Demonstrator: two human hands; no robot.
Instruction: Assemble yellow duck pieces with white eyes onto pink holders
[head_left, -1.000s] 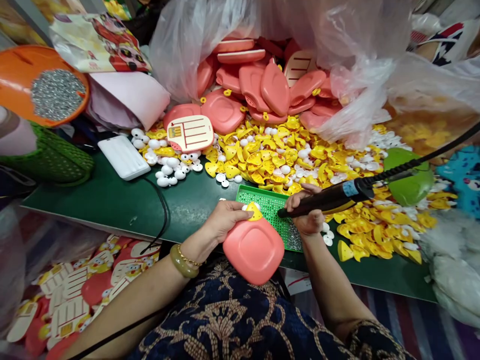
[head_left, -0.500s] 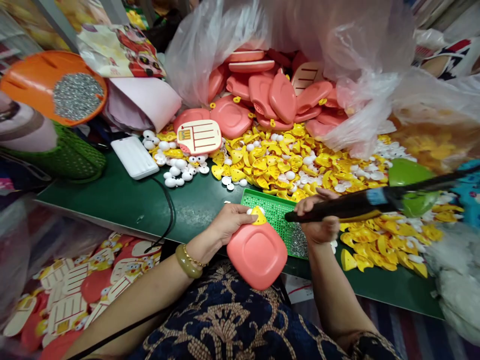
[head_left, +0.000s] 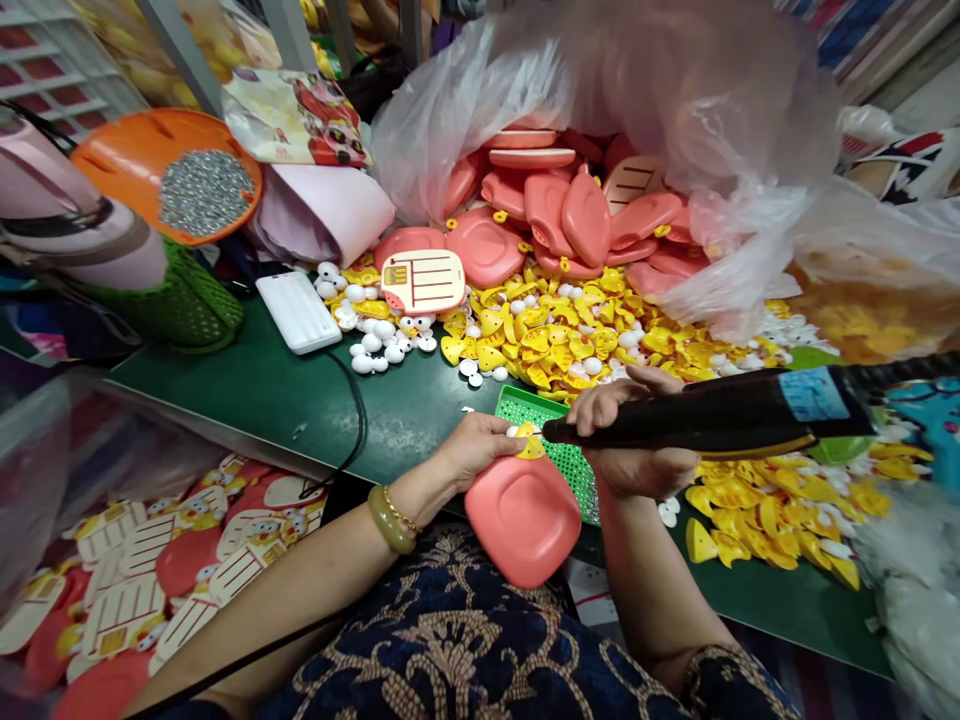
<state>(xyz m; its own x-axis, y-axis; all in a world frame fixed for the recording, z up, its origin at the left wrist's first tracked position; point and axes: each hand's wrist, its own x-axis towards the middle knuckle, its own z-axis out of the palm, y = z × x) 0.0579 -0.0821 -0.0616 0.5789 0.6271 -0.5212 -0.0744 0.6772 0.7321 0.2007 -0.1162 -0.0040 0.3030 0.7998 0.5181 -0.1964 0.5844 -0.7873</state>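
My left hand point(head_left: 484, 450) pinches the top of a coral plastic toy body point(head_left: 523, 520), where a yellow beak piece point(head_left: 531, 444) and white eye parts sit. The toy hangs flat side towards me, above my lap. My right hand point(head_left: 630, 440) is wrapped round a black electric screwdriver point(head_left: 675, 412), held almost level. Its tip meets the yellow beak piece from the right. Behind the toy lies a green perforated tray point(head_left: 576, 470) with small screws at its near end, partly hidden by my right hand.
Yellow beak pieces point(head_left: 555, 335) and white eye parts are heaped across the green table point(head_left: 405, 420). Coral bodies point(head_left: 487, 245) spill from a clear bag behind. An orange bowl point(head_left: 120, 170) of screws and a white power bank point(head_left: 298, 312) stand left. Assembled toys point(head_left: 124, 560) lie lower left.
The screwdriver has moved left, bringing its tip from over the tray to the beak piece. My left hand still grips the toy. The view has shifted slightly left.
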